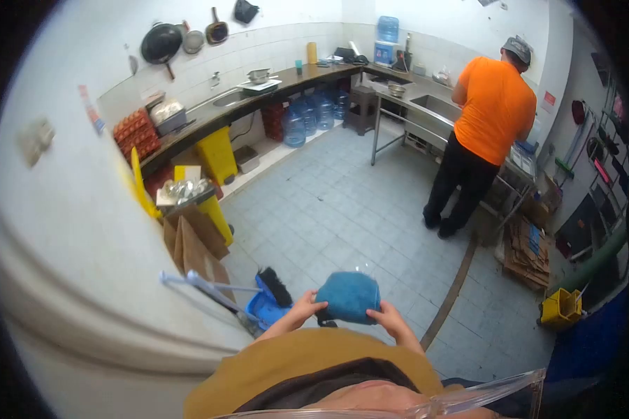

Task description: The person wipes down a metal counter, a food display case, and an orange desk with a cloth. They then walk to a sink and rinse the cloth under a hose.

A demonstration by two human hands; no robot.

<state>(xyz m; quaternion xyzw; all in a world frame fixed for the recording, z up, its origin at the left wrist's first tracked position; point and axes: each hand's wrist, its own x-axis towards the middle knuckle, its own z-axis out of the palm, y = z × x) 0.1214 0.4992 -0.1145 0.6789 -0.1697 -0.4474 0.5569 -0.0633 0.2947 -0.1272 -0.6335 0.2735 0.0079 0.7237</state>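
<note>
both hands, left hand and right hand, grip a blue cloth above the tiled floor; a person in orange stands at the sink.

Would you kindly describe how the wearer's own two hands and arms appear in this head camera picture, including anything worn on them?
The left hand and right hand are both bare, with no gloves, rings or watch visible. The forearms show bare as well, with no sleeves reaching them. They emerge from a mustard-yellow top with a dark band across its front. No markings show on either hand.
</note>
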